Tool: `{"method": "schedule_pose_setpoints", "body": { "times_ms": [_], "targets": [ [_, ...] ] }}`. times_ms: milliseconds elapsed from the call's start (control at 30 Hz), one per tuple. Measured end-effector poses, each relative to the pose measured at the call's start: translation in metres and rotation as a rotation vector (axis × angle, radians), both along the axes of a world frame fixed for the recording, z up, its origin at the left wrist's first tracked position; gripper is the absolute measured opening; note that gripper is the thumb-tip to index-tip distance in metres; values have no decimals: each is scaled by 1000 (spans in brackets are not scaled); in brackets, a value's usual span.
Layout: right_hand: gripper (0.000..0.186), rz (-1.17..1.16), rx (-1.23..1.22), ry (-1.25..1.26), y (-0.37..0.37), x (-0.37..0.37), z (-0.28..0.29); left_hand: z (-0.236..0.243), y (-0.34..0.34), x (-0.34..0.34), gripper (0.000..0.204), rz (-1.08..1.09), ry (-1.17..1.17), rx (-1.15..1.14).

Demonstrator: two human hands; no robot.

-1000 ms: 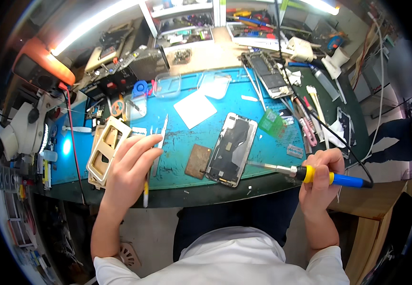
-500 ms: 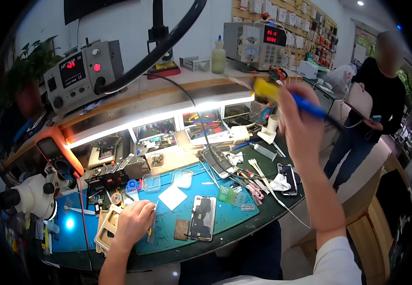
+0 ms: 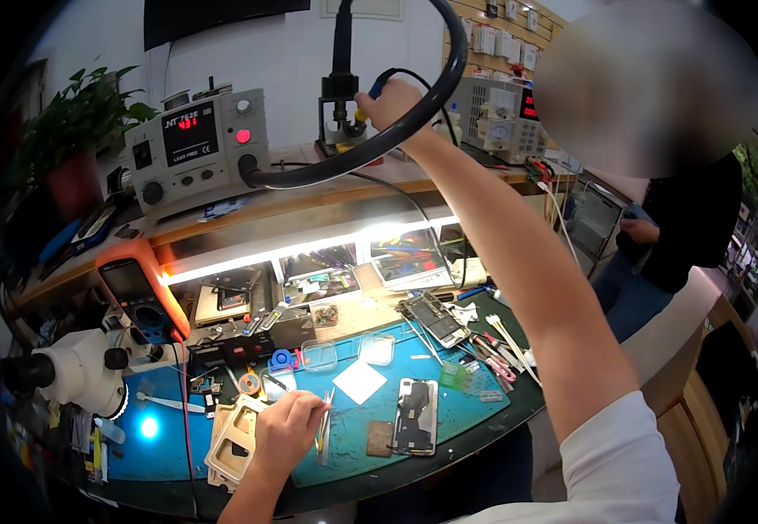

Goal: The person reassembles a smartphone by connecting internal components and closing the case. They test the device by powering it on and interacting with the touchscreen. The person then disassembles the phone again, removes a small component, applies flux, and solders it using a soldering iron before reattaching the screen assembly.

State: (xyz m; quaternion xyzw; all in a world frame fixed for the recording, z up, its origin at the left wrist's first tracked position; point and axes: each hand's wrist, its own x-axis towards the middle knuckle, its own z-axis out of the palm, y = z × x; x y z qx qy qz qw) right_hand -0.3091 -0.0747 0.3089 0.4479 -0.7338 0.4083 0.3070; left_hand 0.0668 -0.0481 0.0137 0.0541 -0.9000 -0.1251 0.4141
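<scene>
My right hand [image 3: 394, 103] is stretched out to the back shelf, closed round a soldering iron [image 3: 360, 114] with a blue and yellow handle. Its front end is at the iron stand [image 3: 335, 144], partly hidden behind a thick black hose. Low over the blue mat, my left hand [image 3: 288, 430] pinches slim metal tweezers [image 3: 324, 435]. To the right of that hand lie a small brown plate [image 3: 379, 439] and an opened phone part [image 3: 415, 417] with a black middle. A white square sheet [image 3: 359, 382] lies farther back on the mat.
Left stand a microscope [image 3: 82, 371], an orange multimeter [image 3: 140, 293] and a beige phone holder [image 3: 237, 441]. A grey hot-air station [image 3: 195, 144] is on the shelf, its black hose [image 3: 353, 162] arching in front. Another person [image 3: 689, 218] stands at the right.
My right hand has carried the soldering iron left and away from me to the stand. My left hand stays low by the tweezers. The view has shifted, and the other person appears nearer.
</scene>
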Motion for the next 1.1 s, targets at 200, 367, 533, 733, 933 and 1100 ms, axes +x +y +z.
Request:
{"method": "schedule_pose_setpoints", "body": {
  "times_ms": [200, 367, 533, 733, 933, 1100],
  "targets": [
    [53, 6, -118, -321, -52, -24, -26, -3, -6, 9, 15, 106, 14, -80],
    [31, 681, -435, -985, -84, -22, -33, -5, 4, -10, 34, 86, 76, 37],
    [21, 348, -210, -643, -47, 28, -30, -6, -1, -5, 29, 19, 25, -65],
    [18, 334, 126, 73, 86, 115, -84, -7, 5, 5, 39, -79, -193, 202],
    [36, 181, 959, 41, 242, 128, -220, 13, 29, -23, 59, -373, -618, 202],
    [84, 205, 1234, -245, 227, 112, -256, 29, 33, -41, 59, -240, -878, 126]
  ]
}}
